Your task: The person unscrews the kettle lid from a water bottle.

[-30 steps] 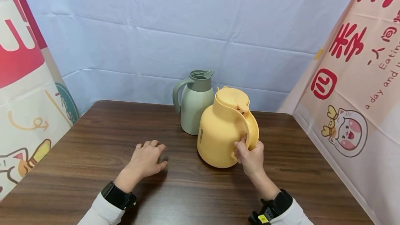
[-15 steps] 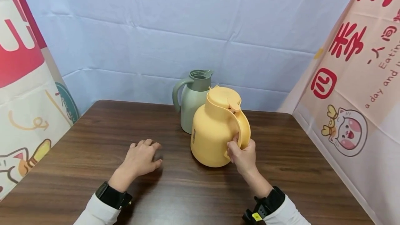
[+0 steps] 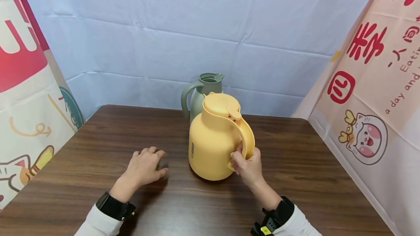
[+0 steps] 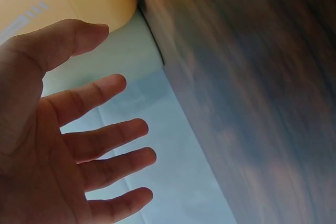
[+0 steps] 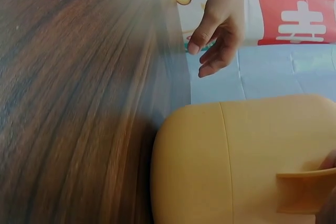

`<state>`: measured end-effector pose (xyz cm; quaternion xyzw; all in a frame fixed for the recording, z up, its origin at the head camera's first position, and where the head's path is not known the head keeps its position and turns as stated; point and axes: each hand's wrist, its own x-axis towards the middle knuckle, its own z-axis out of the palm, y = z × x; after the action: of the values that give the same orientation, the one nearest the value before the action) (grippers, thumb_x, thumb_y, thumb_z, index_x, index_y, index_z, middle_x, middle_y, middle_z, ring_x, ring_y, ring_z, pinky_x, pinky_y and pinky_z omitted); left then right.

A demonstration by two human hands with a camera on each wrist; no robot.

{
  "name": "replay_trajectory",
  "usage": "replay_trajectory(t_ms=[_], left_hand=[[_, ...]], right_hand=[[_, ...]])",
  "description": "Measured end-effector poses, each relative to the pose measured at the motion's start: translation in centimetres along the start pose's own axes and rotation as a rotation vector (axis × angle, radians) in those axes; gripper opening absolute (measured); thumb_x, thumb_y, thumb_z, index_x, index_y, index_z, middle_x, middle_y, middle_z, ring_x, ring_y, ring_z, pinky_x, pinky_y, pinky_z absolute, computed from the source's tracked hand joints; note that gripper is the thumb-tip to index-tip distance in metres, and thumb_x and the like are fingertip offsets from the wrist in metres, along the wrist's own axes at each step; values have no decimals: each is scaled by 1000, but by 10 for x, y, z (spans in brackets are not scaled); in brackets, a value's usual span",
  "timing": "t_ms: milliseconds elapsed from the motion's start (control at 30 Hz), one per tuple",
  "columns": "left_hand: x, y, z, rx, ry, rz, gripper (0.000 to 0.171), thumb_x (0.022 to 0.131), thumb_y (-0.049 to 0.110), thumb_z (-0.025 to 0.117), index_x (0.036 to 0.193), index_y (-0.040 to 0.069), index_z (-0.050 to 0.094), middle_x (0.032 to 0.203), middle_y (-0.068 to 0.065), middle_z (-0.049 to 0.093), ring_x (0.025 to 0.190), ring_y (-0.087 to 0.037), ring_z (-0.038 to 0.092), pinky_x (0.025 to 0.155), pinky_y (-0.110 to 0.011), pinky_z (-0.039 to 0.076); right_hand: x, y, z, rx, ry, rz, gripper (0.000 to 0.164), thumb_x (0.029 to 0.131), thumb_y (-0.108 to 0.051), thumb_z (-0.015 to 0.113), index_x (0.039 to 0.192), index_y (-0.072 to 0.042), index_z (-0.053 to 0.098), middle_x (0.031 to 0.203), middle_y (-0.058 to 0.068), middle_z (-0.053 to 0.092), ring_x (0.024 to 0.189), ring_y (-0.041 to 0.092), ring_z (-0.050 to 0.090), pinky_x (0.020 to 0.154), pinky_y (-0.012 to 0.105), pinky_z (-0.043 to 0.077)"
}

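Observation:
A yellow thermos jug (image 3: 211, 145) with a round lid stands near the middle of the table in the head view. My right hand (image 3: 247, 165) grips the lower part of its handle, fingers curled round it. Its base is right at the tabletop in the right wrist view. Behind it is a green thermos jug (image 3: 197, 101), partly hidden, its open mouth and spout showing and its handle to the left. My left hand (image 3: 144, 166) hovers over the table left of the yellow jug, holding nothing. In the left wrist view its fingers (image 4: 113, 135) are spread and slightly bent.
The dark wood table (image 3: 98, 148) has a rounded far edge. A pale blue cloth (image 3: 164, 39) hangs behind it. Printed banners stand at the left (image 3: 23, 94) and right (image 3: 370, 101) sides.
My right hand has moved the yellow jug to the left and slightly nearer, so it now covers more of the green jug. My left hand has shifted a little left.

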<state>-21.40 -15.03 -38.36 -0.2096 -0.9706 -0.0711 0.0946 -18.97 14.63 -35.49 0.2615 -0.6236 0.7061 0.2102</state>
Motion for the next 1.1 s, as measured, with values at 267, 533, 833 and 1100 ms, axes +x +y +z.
replay_trajectory(t_ms=[267, 533, 833, 1100], left_hand=[[-7, -11, -3, -10, 5, -40, 48, 77, 34, 74, 115, 7, 63, 113, -17, 57, 99, -37, 54, 74, -55, 40], [-14, -17, -1, -10, 7, -55, 47, 76, 33, 75, 114, 7, 63, 112, -17, 57, 98, -36, 55, 73, -55, 41], [-10, -17, -3, -31, 20, -46, 43, 77, 32, 75, 111, 9, 64, 108, -14, 58, 93, -34, 56, 70, -52, 42], [-2, -12, -16, -117, 86, 18, 38, 78, 30, 73, 110, 10, 65, 108, -11, 59, 95, -33, 57, 71, -51, 45]], right_hand=[[1, 1, 8, 24, -36, -10, 26, 76, 20, 43, 59, 1, 39, 39, 12, 40, 26, 19, 32, 26, 26, 28], [1, 2, 14, 43, -48, 1, 26, 75, 20, 43, 58, 1, 38, 39, 14, 39, 26, 19, 33, 27, 27, 29], [0, 4, 15, 24, -45, 10, 26, 76, 19, 43, 58, 1, 38, 39, 14, 39, 26, 20, 33, 27, 27, 29], [1, 5, 13, 30, -52, 4, 26, 76, 20, 44, 59, 2, 38, 39, 13, 40, 26, 18, 34, 27, 27, 30]])
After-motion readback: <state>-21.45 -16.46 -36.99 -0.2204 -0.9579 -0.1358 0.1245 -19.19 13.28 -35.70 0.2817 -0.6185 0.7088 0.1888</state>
